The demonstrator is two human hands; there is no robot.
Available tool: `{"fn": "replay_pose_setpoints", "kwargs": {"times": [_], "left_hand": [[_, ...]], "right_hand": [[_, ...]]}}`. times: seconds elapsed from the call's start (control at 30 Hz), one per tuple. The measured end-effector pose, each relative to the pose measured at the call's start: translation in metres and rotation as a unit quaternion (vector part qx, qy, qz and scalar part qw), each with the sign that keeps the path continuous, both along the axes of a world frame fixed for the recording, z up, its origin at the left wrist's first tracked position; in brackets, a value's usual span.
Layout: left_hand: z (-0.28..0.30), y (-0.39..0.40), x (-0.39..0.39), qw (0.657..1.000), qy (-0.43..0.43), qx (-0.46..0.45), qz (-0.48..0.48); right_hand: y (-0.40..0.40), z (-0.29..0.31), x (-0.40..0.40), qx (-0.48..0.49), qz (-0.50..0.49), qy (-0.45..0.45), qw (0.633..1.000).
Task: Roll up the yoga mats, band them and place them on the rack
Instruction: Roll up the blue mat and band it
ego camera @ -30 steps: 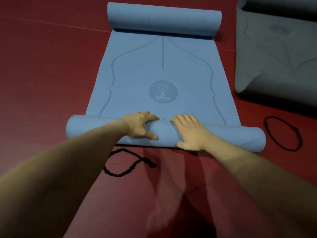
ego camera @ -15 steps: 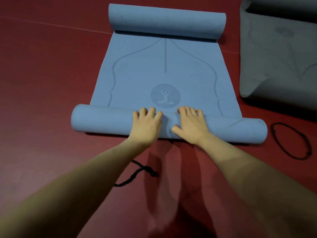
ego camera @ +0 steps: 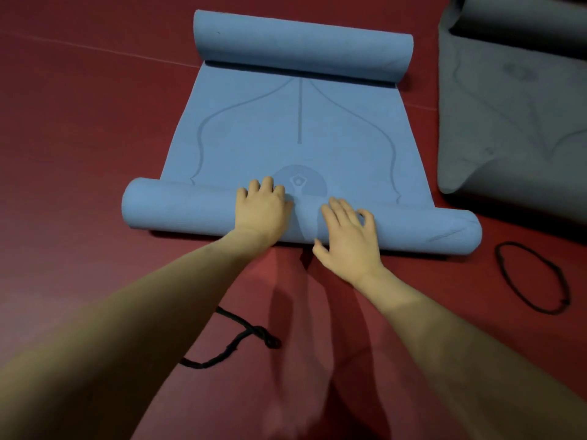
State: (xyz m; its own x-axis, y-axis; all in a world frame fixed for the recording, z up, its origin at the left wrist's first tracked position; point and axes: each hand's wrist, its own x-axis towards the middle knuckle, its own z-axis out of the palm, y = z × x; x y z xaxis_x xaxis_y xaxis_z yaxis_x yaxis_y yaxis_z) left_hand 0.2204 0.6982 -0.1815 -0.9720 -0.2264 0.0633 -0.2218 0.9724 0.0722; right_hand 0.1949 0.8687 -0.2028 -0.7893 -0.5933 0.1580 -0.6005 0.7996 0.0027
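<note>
- Dark red smooth floor (ego camera: 79,154) fills the view, a thin pale seam line crossing its far part.
- Blue foam yoga mat (ego camera: 295,128) lies on the floor, rolled at both ends, flat between.
- Left hand (ego camera: 263,211) rests palm-down on the near roll, fingers fairly straight.
- Right hand (ego camera: 346,236) presses the same roll, fingers spread, not gripping.
- Grey yoga mat (ego camera: 508,122) lies to the right, partly unrolled.
- Black loop band (ego camera: 533,277) lies on the floor at right; black knotted cord (ego camera: 247,341) lies near the forearms.

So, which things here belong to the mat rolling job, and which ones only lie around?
Part of the job:
blue mat
left hand and right hand, both flat on its near roll
black band
black cord
grey mat, not yet rolled

Lying about:
nothing else on the red floor
</note>
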Motion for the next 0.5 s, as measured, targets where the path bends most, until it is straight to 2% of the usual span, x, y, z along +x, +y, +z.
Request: {"fn": "replay_pose_setpoints", "kwargs": {"times": [0.07, 0.17, 0.4, 0.5], "left_hand": [[-0.006, -0.002, 0.012, 0.999, 0.037, 0.004, -0.036], [-0.013, -0.008, 0.024, 0.994, -0.060, -0.037, -0.085], [-0.003, -0.008, -0.026, 0.982, -0.150, -0.101, -0.050], [-0.005, -0.008, -0.036, 0.978, -0.149, -0.134, -0.057]], "right_hand": [[-0.001, 0.006, -0.011, 0.031, 0.008, -0.040, 0.999], [-0.005, 0.013, -0.026, 0.108, 0.011, -0.096, 0.989], [-0.030, 0.014, -0.058, 0.196, -0.031, -0.101, 0.975], [-0.036, 0.010, -0.062, 0.213, -0.045, -0.088, 0.972]]}}
